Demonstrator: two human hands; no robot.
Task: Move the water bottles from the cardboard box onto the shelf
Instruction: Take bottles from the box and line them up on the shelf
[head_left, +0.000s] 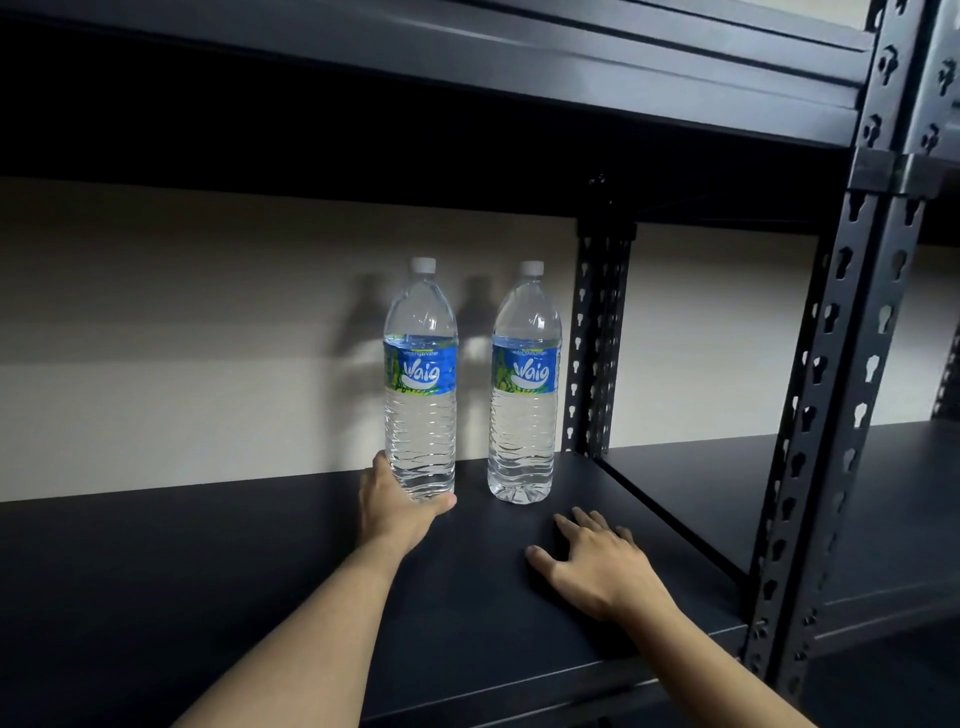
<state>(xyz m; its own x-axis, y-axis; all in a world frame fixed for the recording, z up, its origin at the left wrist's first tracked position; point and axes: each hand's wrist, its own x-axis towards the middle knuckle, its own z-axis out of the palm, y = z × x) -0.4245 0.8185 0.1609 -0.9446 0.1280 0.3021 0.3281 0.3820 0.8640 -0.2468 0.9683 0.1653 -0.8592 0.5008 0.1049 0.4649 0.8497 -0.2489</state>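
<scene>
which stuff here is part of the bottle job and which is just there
Part of the job:
left bottle, held low by the left hand
right bottle, standing free
shelf

Just there:
wall
neighbouring shelf unit

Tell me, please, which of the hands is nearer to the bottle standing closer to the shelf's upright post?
Right. The right hand lies flat on the shelf just in front of that bottle, not touching it. The left hand is farther off, wrapped around the base of the other bottle.
</scene>
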